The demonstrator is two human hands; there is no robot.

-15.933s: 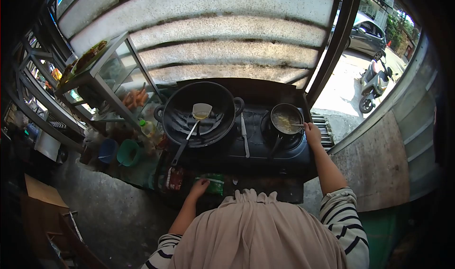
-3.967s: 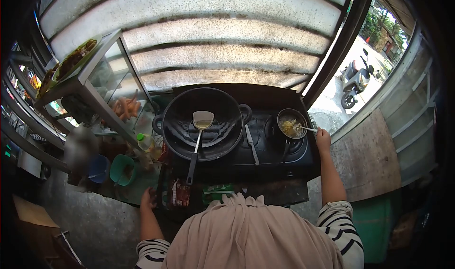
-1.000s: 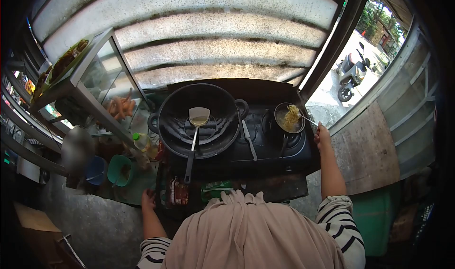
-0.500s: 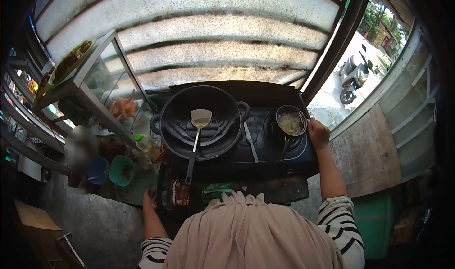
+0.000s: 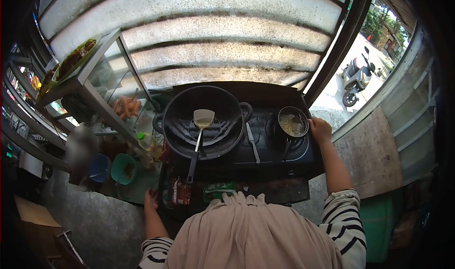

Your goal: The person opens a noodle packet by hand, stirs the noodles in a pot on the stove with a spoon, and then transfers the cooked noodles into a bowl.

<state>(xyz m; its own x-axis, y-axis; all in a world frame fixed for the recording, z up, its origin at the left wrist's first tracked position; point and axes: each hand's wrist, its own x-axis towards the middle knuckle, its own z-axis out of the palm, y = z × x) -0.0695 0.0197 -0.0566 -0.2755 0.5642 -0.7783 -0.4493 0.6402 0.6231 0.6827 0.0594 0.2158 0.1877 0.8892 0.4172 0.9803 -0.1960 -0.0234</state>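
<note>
My right hand is at the right rim of a small dark pan on the right burner. Its fingers are closed, and what they grip is too small to make out. Bubbling liquid with pale yellow pieces fills the pan. Low beside the counter's front edge is my left hand, its fingers loosely apart with nothing seen in them. A large black wok occupies the left burner. Inside it rests a spatula, handle over the near rim. Between the pans lies a knife.
Beneath both pans is a black stove. Left of it stand a glass display case, a green-capped bottle, a teal container and a blue container. Packets lie below the stove's front. A scooter stands outside.
The liquid in the small pan shows less white foam, and the metal piece seen at its right rim no longer shows clearly. My right hand stays by the rim. The view has shifted slightly.
</note>
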